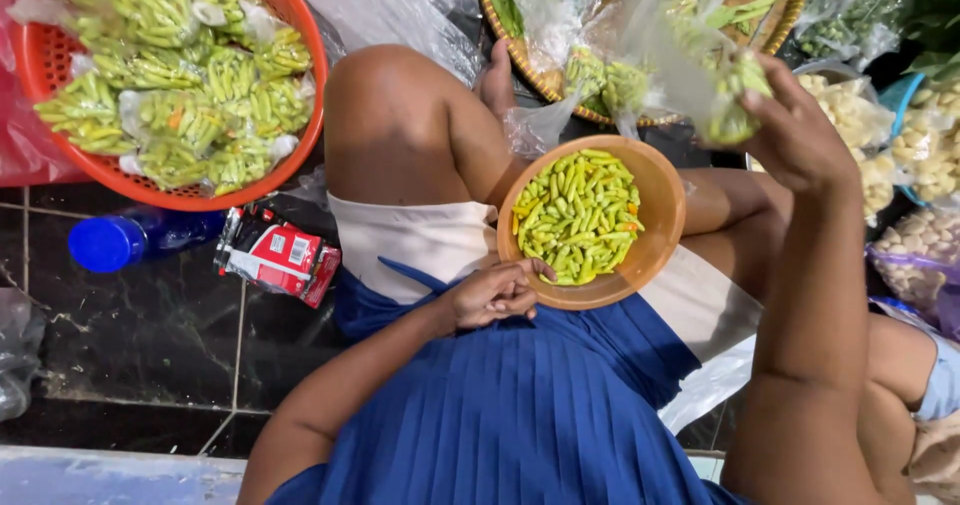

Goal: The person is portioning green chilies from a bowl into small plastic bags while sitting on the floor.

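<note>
An orange bowl (655, 200) full of small green and yellow chillies (578, 215) rests on my lap, on a blue pleated skirt. My left hand (492, 295) lies at the bowl's near-left rim, fingers curled over a few chillies. My right hand (795, 130) is raised to the right of the bowl and grips a clear plastic bag of green chillies (735, 100) at its neck. The bag's plastic stretches up and left over a woven tray.
A red-orange basket (300, 140) at the left holds several filled chilli bags. A woven tray (545, 80) with more bags lies ahead. Bags of pale garlic (855, 115) stand at the right. A blue-capped bottle (110, 243) and a red packet (285, 255) lie on the dark floor.
</note>
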